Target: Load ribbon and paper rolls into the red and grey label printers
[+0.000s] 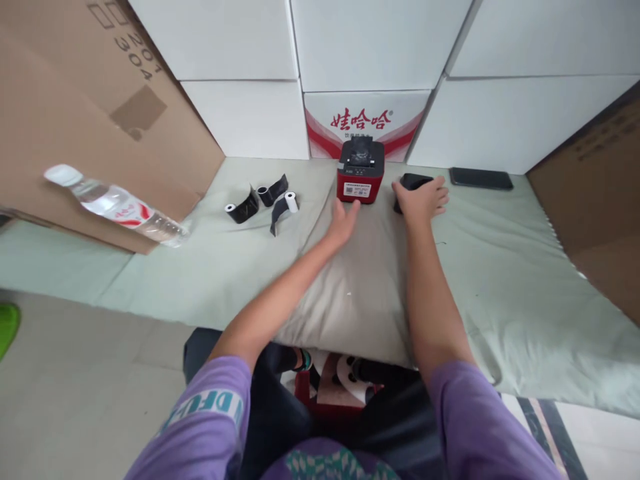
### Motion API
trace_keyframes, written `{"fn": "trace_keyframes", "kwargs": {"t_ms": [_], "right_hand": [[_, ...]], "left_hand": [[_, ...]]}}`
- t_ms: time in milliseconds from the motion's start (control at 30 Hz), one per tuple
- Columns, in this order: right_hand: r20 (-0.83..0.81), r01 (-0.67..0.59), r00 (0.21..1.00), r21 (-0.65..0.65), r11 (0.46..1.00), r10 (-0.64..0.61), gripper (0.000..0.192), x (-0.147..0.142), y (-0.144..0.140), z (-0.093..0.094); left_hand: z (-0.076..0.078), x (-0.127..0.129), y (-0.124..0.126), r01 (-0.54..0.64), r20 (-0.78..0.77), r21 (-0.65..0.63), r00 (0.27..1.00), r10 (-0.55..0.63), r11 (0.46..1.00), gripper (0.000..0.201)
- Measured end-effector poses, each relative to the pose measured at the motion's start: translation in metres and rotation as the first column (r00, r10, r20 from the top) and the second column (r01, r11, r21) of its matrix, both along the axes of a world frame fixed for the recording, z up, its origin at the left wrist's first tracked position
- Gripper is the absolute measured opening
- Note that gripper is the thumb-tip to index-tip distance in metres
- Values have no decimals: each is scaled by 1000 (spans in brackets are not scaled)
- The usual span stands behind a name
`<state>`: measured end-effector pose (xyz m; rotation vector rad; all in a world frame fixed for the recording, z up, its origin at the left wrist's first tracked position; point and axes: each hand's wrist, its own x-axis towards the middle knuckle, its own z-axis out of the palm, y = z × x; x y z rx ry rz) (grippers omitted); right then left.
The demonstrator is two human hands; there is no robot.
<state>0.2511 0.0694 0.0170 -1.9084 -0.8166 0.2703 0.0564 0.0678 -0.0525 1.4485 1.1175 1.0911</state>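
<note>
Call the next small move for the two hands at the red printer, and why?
Probably close the left hand on the small red-and-black receipt printer: its fingertips sit at the printer's front base, open, while the right hand rests on the black cover piece beside it.

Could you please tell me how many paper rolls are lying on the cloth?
3: left roll, middle roll and right roll, all left of the red printer. Others may be hidden.

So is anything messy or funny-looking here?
A bit. Three small paper rolls lie scattered on the green cloth, their black wrappers peeled open and curling. A water bottle lies tipped against the cardboard box. The left hand reaches the red printer; the right hand covers a black object.
</note>
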Motion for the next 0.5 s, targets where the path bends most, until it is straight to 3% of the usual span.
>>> {"fn": "trace_keyframes", "kwargs": {"t_ms": [67, 167, 267, 367, 500], "right_hand": [[20, 26, 1000, -86, 996, -24, 105, 4, -1, -14], [59, 15, 998, -75, 997, -11, 100, 2, -9, -26], [100, -84, 991, -27, 996, 86, 100, -7, -38, -26], [151, -259, 956, 40, 965, 250, 104, -25, -78, -26], [220, -427, 886, 38, 904, 409, 111, -57, -117, -34]], "left_hand": [[1, 3, -39, -77, 8, -136, 997, 79, 988, 82], [8, 3, -72, -67, 90, -65, 993, 73, 996, 64], [16, -2, -74, -30, 118, -63, 992, 37, 998, 53], [18, -9, -65, -24, 103, -112, 994, 36, 993, 53], [13, -17, -56, 14, 8, 5, 1000, -14, 1000, 58]]}}
